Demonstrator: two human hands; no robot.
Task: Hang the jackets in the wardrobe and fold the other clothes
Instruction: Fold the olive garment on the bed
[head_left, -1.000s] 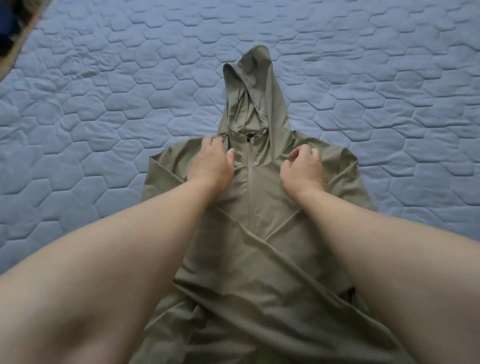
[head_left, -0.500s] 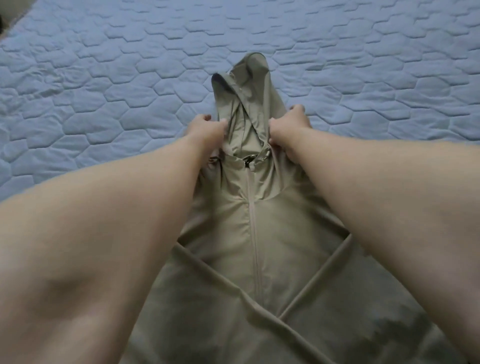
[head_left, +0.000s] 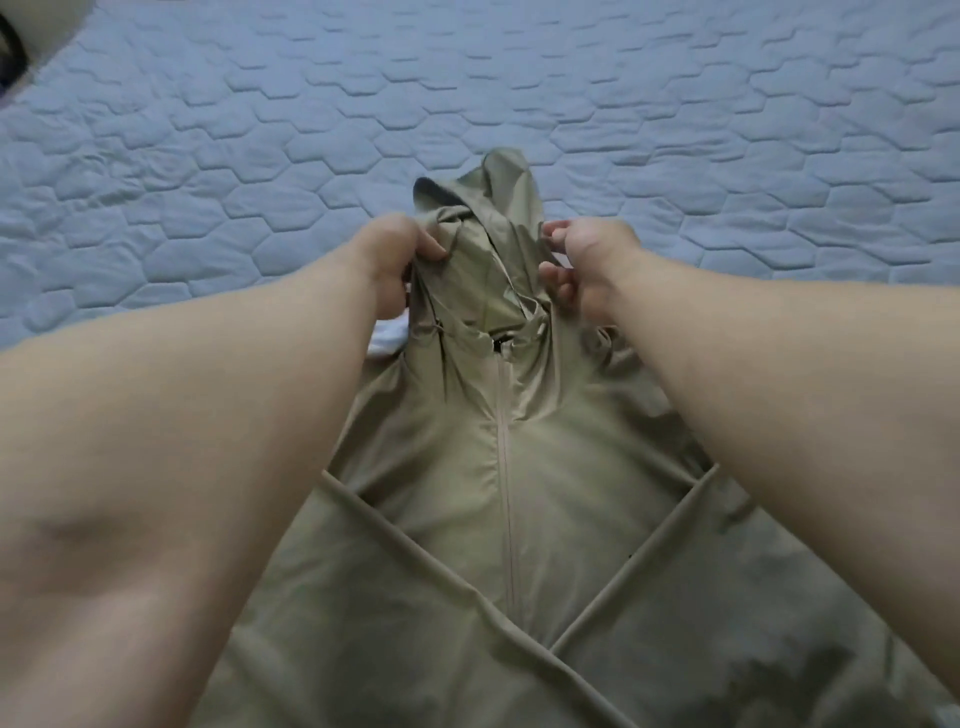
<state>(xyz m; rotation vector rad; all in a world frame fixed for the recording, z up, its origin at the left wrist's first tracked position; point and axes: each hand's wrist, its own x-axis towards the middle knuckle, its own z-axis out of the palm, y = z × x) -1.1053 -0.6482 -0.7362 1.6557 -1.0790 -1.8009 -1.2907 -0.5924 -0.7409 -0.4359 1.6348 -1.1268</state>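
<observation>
Support: blue quilted bed (head_left: 208, 130); no counter is in view.

Left hand (head_left: 389, 265) is closed on the left edge of the hood (head_left: 483, 208), with the fingers curled round the cloth. A small white item (head_left: 387, 338) is noted just beside that hand, partly under the shoulder; it cannot be identified.

The khaki jacket (head_left: 545, 457) is laid front up on the bed, with the hood pointing away from the person. The zip (head_left: 503, 467) is closed up to the collar. Both sleeves are folded across the front: the sleeve on the left (head_left: 337, 597) and the sleeve on the right (head_left: 701, 597).

Right hand (head_left: 587, 270) is closed on the right edge of the hood, the cloth pinched between thumb and fingers.

Handling, judged:
- The fabric is taken to be thin, light and limp, with a slight sheen, so it is expected to slide and to lose its folds once lifted.
- No stiffness is offered by the hood.
- Hold is better taken at the hood rim, the seams or the shoulders, both sides together, so that the cloth is kept spread.
- The zip pull is best kept free of strain
</observation>
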